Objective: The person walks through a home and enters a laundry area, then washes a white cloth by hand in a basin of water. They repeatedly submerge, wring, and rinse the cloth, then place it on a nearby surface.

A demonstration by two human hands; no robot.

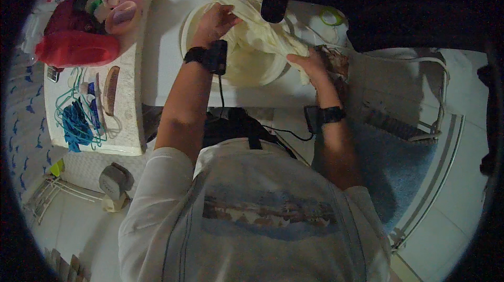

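A pale yellow cloth (262,32) is stretched over a round whitish basin (185,38) that stands on a white counter. My left hand (218,20) is at the upper left of the basin, its fingers closed on the cloth. At the basin's right side my right hand (309,65) grips the twisted other end, some of which hangs below the fingers. Inside the basin, under the stretched part, lies more pale material or cloudy liquid; which of these I cannot tell. Both wrists wear black straps with small devices.
Left of the counter, a white surface (136,124) holds a red plastic jug (78,49), a brown comb (112,91), green wire hangers (59,114) and a blue cloth (76,126). A green ring (330,16) lies behind the basin's right side. Black cables hang from my wrists.
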